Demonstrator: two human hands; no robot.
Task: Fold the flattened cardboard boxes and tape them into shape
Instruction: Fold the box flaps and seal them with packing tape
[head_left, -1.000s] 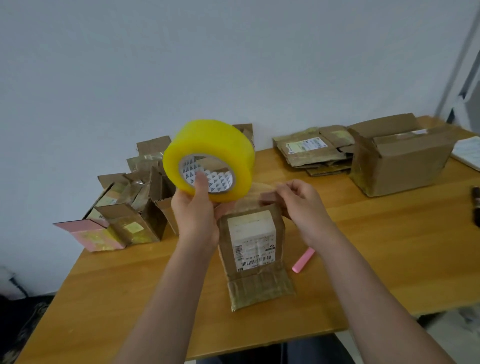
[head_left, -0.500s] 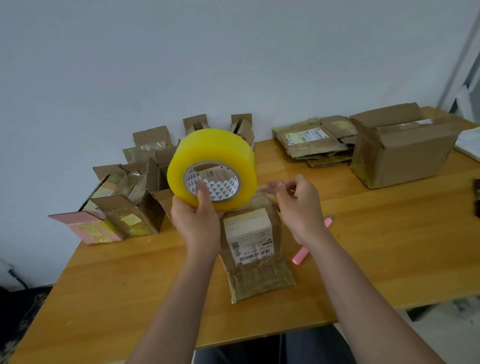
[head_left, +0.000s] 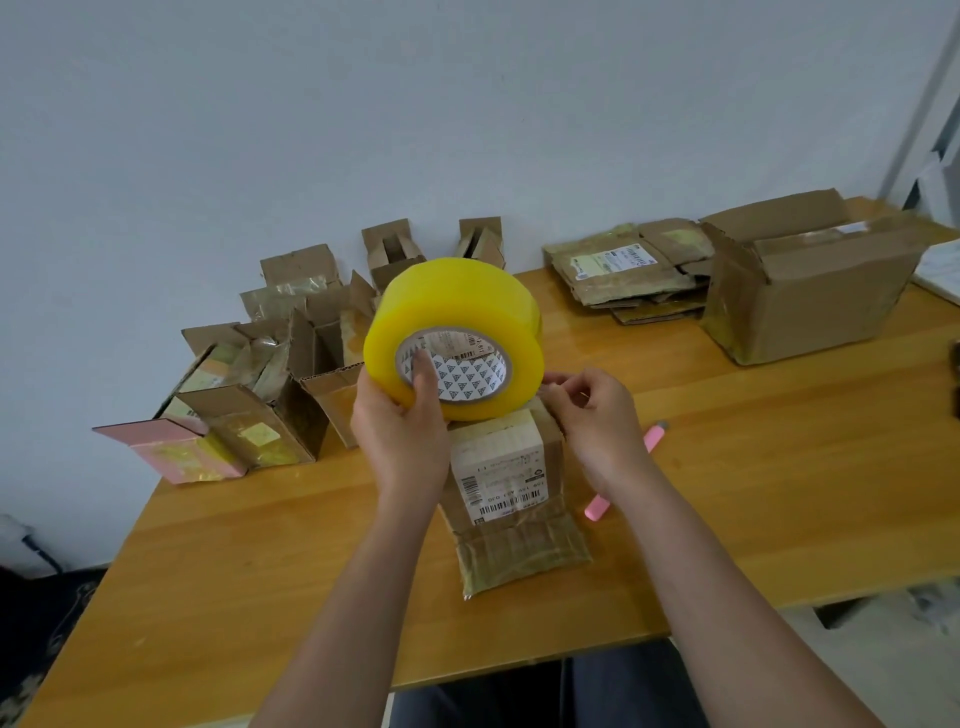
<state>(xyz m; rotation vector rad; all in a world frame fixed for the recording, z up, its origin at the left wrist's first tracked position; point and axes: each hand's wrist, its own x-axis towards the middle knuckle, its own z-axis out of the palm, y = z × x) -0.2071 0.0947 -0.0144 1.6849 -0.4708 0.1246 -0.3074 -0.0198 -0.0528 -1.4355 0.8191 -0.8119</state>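
My left hand (head_left: 402, 436) grips a big yellow tape roll (head_left: 457, 319), thumb inside its printed core, and holds it in the air over the table's middle. Right under the roll stands a small cardboard box (head_left: 511, 483) with a white barcode label, one flap lying flat toward me. My right hand (head_left: 597, 415) is at the roll's right edge, above the box's far right corner, its fingertips pinching the loose end of the clear tape. The box's top is hidden behind the roll.
Several small folded boxes (head_left: 270, 395), one pink, crowd the table's back left. A stack of flattened boxes (head_left: 628, 275) and a larger open box (head_left: 810, 291) sit at the back right. A pink cutter (head_left: 652, 441) lies behind my right wrist on the wooden table (head_left: 779, 493).
The roll has come down closer to the box top. My right hand has moved in toward the roll's right edge, still pinching the tape end.
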